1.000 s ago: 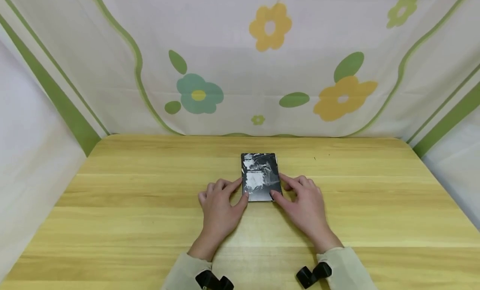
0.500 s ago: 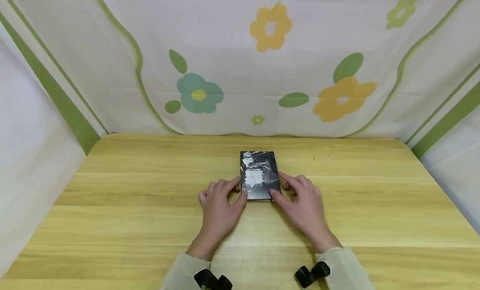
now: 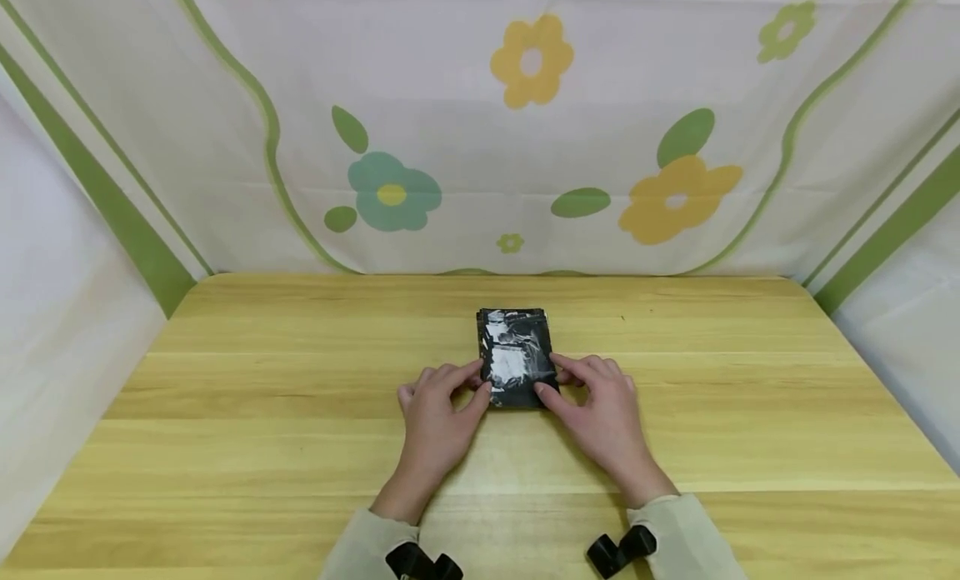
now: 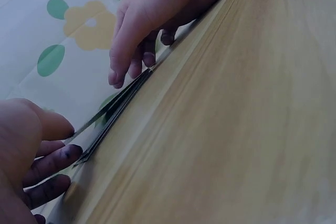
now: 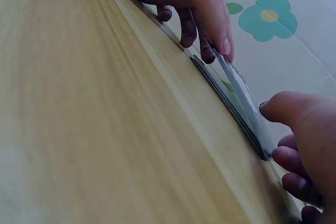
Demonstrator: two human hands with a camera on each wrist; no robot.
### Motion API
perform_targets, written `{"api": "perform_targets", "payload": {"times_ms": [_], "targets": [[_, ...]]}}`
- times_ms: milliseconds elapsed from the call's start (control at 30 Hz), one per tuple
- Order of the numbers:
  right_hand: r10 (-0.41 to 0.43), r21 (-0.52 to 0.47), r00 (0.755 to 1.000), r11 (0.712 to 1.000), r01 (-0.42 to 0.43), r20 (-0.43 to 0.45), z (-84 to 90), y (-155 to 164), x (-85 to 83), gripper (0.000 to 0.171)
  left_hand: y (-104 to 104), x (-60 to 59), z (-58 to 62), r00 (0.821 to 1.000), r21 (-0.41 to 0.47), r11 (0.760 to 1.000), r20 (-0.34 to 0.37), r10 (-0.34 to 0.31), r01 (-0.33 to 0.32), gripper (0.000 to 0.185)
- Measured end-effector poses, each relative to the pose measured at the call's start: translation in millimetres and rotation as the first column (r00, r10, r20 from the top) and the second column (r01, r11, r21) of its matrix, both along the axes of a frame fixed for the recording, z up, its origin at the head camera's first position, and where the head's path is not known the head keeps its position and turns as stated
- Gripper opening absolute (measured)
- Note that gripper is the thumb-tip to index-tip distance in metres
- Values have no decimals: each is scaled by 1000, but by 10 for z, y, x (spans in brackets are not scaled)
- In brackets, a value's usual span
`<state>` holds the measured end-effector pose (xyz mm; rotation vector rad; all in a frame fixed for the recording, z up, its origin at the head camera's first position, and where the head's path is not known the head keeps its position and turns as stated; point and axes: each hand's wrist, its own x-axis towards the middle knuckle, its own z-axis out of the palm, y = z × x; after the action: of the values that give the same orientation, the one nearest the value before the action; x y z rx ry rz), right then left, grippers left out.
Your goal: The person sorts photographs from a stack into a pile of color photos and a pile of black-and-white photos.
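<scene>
A small stack of thin, glossy black cards (image 3: 517, 355) with white patches lies mid-table in the head view. Its top card (image 5: 241, 95) is raised at the left end and slopes down toward the right in the right wrist view. My left hand (image 3: 438, 422) pinches that raised end between thumb and fingers. The flatter cards (image 4: 113, 119) beneath show as dark edges in the left wrist view. At the right side of the stack, my right hand (image 3: 603, 417) touches the edge with its fingertips. Its thumb stands apart, above the cards, in the right wrist view.
A light wooden table (image 3: 247, 447) carries the cards. Behind it hangs a white cloth (image 3: 465, 130) with printed flowers and green borders. Black devices (image 3: 622, 551) sit at both cuffs.
The top card has shifted slightly against those below, whose edges now show at the upper left. The glare on its lower part has gone. Both hands stay at the sides.
</scene>
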<state>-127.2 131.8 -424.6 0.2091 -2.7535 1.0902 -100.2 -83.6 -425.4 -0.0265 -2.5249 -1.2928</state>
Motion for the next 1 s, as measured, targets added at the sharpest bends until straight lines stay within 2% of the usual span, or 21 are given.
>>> {"api": "perform_targets", "payload": {"times_ms": [233,500,833,1000], "targets": [[-9,33,1000,999,8,29,31,-30,-6,58,-17,-22,-8,1000,-12,1000,1,-1,1,30],[-8,75,999,997,5,40,21,-53,-22,56,-32,-25,-8,1000,4,1000,-5,12,-12,30],[-2,52,999,999,0,32,12,-47,-26,62,-30,-41,-21,1000,25,999,3,24,-24,31],[7,-42,1000,999,-6,9,5,-41,-23,62,-36,-66,0,1000,68,998,1,11,-11,31]]}}
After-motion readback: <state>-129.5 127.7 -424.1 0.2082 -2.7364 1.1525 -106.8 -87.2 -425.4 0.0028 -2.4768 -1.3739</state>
